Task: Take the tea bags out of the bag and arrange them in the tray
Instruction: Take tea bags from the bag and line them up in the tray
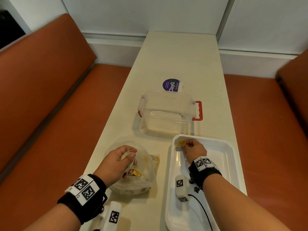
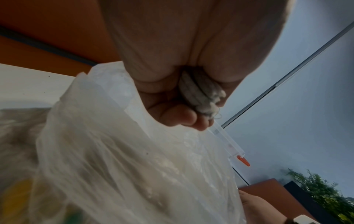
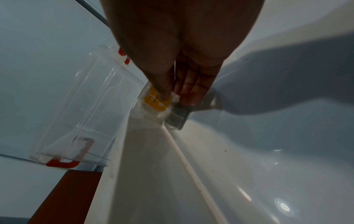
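A crumpled clear plastic bag of tea bags lies near the table's front left. My left hand sits over its mouth and grips a bunch of tea bags, their strings trailing. A white tray stands to the right. My right hand is in the tray's far left corner, pinching a tea bag with a yellow tag down against the tray wall.
An open clear plastic box with red latches stands just behind the tray and bag, with a purple sticker behind it. Orange benches flank the narrow cream table. A cable runs over the tray near my right wrist.
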Available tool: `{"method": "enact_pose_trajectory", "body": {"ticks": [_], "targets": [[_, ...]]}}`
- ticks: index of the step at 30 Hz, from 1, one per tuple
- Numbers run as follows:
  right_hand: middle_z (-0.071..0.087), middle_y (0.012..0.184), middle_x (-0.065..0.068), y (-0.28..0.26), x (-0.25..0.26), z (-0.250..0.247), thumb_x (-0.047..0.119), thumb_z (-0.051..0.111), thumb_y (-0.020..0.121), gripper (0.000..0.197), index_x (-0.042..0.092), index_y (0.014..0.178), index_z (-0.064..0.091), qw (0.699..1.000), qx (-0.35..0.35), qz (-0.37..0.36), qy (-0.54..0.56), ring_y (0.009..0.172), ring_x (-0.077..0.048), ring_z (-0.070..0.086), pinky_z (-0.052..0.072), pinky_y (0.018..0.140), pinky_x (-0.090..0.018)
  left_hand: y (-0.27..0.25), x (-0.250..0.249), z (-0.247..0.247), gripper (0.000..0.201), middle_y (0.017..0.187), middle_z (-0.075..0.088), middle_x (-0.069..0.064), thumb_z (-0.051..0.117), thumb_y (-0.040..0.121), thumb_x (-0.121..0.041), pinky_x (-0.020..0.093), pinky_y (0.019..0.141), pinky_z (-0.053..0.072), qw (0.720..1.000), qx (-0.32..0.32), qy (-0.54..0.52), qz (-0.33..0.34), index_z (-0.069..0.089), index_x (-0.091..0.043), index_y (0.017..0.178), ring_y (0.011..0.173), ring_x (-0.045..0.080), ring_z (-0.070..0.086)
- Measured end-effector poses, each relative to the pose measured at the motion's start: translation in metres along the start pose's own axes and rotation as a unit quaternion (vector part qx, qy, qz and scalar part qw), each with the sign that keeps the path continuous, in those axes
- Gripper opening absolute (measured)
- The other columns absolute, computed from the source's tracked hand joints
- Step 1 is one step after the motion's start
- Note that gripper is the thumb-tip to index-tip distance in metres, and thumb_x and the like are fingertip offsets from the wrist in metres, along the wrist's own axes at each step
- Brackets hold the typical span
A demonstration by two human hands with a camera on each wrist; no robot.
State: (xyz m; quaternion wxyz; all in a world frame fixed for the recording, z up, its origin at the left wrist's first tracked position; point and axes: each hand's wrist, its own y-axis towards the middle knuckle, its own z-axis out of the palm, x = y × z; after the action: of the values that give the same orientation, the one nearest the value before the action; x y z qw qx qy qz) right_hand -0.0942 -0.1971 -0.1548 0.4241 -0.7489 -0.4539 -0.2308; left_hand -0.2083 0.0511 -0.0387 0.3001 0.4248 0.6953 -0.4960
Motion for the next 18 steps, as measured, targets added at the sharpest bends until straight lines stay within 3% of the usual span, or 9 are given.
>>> {"method": "enact_pose_trajectory", "body": {"ticks": [7, 10, 13, 18], "targets": [[0.066, 0.098, 0.002, -0.0031, -0.0021, -0.0027, 0.023, 0.061, 0.089, 0.018, 0.022, 0.107, 0.064, 1.0, -0.002, 0.001, 0.01, 0.089, -0.019, 0.059, 0.043, 0.079, -0.025, -0.0014, 0.0017, 0.0003, 0.013, 0.084, 0.068, 0.008, 0.054, 0.097, -0.018, 0.026, 0.046, 0.046, 1.0, -0.001, -0.01, 0.003, 0.063, -0.016, 0.106, 0.061, 0.021, 0.058], [0.069, 0.102, 0.0, -0.0013, -0.0033, -0.0007, 0.023, 0.061, 0.086, 0.021, 0.023, 0.107, 0.065, 1.0, 0.013, -0.003, -0.007, 0.094, -0.022, 0.062, 0.049, 0.089, -0.032, -0.0017, 0.0021, -0.0003, 0.012, 0.081, 0.068, 0.004, 0.054, 0.097, -0.018, 0.026, 0.045, 0.046, 1.0, -0.002, -0.003, 0.005, 0.063, -0.018, 0.105, 0.054, 0.015, 0.058], [0.068, 0.107, -0.001, -0.0016, -0.003, 0.0018, 0.032, 0.06, 0.09, 0.027, 0.02, 0.114, 0.064, 0.999, 0.02, -0.015, -0.033, 0.101, -0.025, 0.061, 0.046, 0.091, -0.032, -0.0013, 0.0028, -0.0037, 0.012, 0.076, 0.068, 0.002, 0.054, 0.097, -0.018, 0.026, 0.045, 0.046, 1.0, -0.004, -0.01, 0.0, 0.063, -0.018, 0.106, 0.052, 0.013, 0.059], [0.068, 0.111, -0.005, -0.0017, -0.0015, 0.0043, 0.031, 0.057, 0.093, 0.027, 0.019, 0.117, 0.063, 0.999, 0.007, -0.016, -0.041, 0.103, -0.026, 0.06, 0.043, 0.089, -0.031, -0.0023, 0.0042, -0.005, 0.012, 0.07, 0.064, 0.0, 0.053, 0.098, -0.017, 0.027, 0.046, 0.045, 1.0, -0.003, -0.008, 0.005, 0.062, -0.017, 0.106, 0.047, 0.009, 0.055]]}}
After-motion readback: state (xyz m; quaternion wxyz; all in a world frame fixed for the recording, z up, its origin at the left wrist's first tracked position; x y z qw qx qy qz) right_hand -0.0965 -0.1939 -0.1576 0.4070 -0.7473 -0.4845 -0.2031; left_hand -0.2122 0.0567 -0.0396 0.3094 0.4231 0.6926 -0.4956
